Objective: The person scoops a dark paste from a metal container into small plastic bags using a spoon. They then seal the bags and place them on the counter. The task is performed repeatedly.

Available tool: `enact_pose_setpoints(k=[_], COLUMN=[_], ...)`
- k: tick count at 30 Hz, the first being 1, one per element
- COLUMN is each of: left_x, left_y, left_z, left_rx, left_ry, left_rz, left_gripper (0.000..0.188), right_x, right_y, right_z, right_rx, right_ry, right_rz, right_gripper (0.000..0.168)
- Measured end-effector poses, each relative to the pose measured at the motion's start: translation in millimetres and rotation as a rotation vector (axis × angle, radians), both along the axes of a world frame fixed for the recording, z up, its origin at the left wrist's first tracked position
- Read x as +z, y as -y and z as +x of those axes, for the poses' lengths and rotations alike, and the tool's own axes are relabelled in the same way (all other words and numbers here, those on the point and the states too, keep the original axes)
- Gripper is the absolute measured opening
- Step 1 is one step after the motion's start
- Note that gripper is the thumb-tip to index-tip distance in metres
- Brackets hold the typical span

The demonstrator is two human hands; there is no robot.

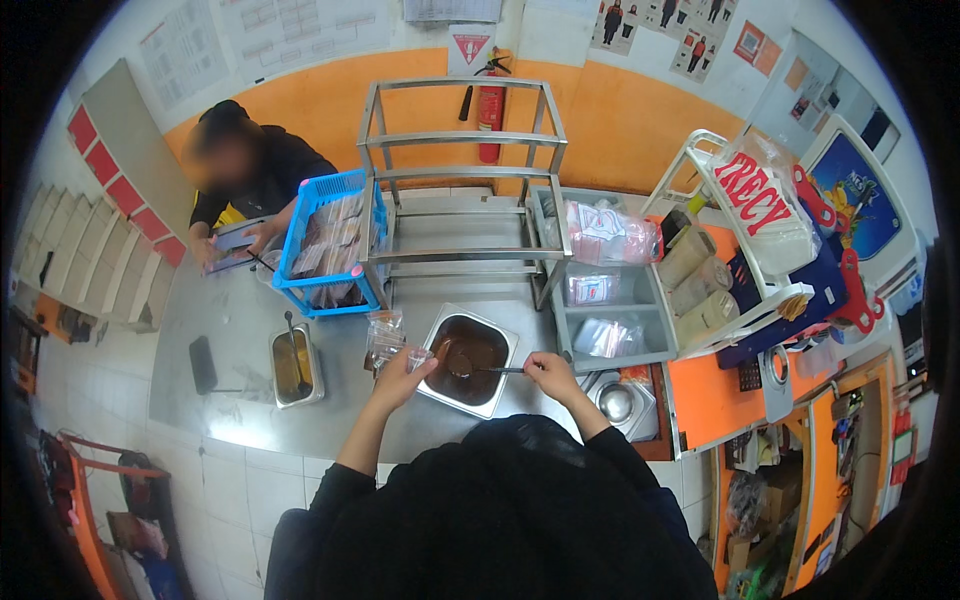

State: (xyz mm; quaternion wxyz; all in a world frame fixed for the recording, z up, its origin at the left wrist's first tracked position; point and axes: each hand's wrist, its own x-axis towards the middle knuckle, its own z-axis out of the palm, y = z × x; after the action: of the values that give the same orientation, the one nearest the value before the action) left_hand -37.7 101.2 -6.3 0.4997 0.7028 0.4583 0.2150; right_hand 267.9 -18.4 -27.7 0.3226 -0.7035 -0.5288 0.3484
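Note:
My right hand (pixel 553 375) grips the handle of a ladle (pixel 499 369). Its bowl rests in dark brown sauce (pixel 466 386) inside a square steel food pan (pixel 504 336) right before me. At the pan's left rim, my left hand (pixel 403 376) holds a small clear plastic bag (pixel 420 358); whether anything is in the bag I cannot tell. Just beyond that hand, several small filled plastic packets (pixel 385 330) lie on the steel table (pixel 225 420). Further left stands a smaller steel pan (pixel 298 405) of yellowish liquid with a ladle (pixel 295 349) leaning in it.
A blue plastic basket (pixel 330 286) of filled packets stands back left, beside a steel rack frame (pixel 469 256). Grey bins (pixel 660 337) with plastic bags are at right, then a digital-looking scale (pixel 616 405) and white shelf (pixel 739 315). A person (pixel 259 172) sits across, holding a tablet-like device (pixel 232 244).

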Motion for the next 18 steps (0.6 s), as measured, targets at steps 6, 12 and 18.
enact_pose_setpoints(k=[6,12,18], left_x=[-14,4,22], left_y=[1,18,28], left_z=[-11,-1,18], left_rx=[0.027,0.011,-0.048], left_ry=[-0.014,-0.076,-0.222], left_rz=[0.027,0.426,0.680], left_gripper=[0.055,0.054,0.064], right_x=[10,38,60], right_y=[-2,-1,2], right_z=[6,7,11], right_rx=[-0.050,-0.103,-0.147], right_ry=[-0.055,-0.082,-0.141], right_rz=[0.049,0.053,0.084], right_gripper=[0.019,0.019,0.017])
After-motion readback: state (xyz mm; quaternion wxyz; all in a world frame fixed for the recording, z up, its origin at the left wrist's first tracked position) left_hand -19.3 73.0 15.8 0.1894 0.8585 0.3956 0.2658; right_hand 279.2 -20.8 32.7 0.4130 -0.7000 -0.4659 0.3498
